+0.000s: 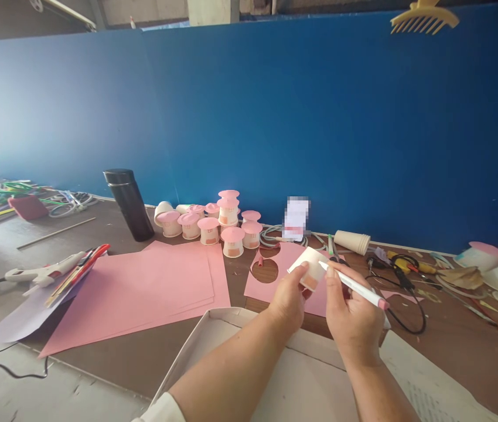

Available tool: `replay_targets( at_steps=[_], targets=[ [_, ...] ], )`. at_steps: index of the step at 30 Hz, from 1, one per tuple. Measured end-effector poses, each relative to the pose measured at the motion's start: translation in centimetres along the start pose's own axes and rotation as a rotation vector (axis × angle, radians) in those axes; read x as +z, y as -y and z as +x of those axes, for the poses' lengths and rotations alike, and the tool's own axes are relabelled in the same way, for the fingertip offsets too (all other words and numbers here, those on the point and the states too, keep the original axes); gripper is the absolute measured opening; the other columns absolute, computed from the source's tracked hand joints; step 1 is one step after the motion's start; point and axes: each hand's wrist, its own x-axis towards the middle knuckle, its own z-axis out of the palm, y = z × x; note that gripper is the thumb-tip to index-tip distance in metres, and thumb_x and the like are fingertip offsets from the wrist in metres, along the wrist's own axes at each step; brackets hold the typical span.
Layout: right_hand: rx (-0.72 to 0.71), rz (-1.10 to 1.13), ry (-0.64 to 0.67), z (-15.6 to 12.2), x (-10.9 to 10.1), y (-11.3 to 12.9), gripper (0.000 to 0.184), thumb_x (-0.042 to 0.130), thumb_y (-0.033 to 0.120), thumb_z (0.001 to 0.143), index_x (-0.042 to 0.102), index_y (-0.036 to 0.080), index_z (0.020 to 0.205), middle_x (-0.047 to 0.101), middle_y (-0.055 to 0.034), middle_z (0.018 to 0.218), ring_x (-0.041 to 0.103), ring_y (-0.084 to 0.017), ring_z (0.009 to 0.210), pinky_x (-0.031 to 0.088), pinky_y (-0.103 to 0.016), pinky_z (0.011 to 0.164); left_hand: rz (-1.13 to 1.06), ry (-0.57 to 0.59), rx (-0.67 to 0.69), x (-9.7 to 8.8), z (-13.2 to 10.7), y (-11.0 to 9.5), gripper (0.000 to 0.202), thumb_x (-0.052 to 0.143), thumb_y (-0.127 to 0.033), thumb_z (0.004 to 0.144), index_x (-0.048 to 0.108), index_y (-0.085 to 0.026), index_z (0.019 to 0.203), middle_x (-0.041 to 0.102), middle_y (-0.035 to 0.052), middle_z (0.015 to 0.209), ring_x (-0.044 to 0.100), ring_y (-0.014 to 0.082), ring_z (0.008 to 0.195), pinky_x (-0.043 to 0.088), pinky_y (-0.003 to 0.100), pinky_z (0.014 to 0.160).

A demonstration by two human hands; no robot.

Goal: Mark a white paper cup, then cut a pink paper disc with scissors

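Your left hand [287, 303] pinches paper cup [311, 264], right hand [357, 322] holds marker [358, 286] to it: orange patch [309, 282] on, no topper yet. Pink-topped cups [233, 242] look done, plain stack [351, 241] untouched.

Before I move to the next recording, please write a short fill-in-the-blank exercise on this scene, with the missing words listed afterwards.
1. The left hand grips a white cup, while the marker is in the ____ hand.
2. The paper sheet with a round hole is coloured ____.
3. In the picture, the black bottle stands to the ____ of the pink-topped cups.
4. The wall panel is coloured ____.

Missing words: right; pink; left; blue.
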Motion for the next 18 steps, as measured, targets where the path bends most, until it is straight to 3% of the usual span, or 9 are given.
replay_targets(
  at_steps=[10, 18],
  targets=[
    [-0.015, -0.01, 0.001, 0.09, -0.12, 0.25, 0.021, 0.055, 0.027, 0.09, 0.069, 0.012, 0.093, 0.073, -0.0106, 0.086, 0.068, -0.019, 0.078, 0.053, -0.027, 0.067, 0.008, -0.023, -0.018, 0.19, -0.12, -0.2, 0.044, 0.07, -0.038, 0.071, 0.067, -0.014, 0.108, 0.064, 0.0115, 0.121, 0.056, 0.0243, 0.113, 0.043, 0.029, 0.088],
    [-0.01, -0.014, 0.004, 0.06, -0.04, 0.28, 0.022, 0.055, 0.029, 0.09, 0.069, 0.012, 0.093, 0.073, -0.0109, 0.087, 0.068, -0.02, 0.08, 0.053, -0.027, 0.068, -0.008, -0.018, -0.013, 0.08, 0.03, -0.1, 0.043, 0.074, -0.039, 0.068, 0.068, -0.015, 0.103, 0.066, 0.0102, 0.114, 0.057, 0.0249, 0.112, 0.043, 0.032, 0.092]
  ],
)
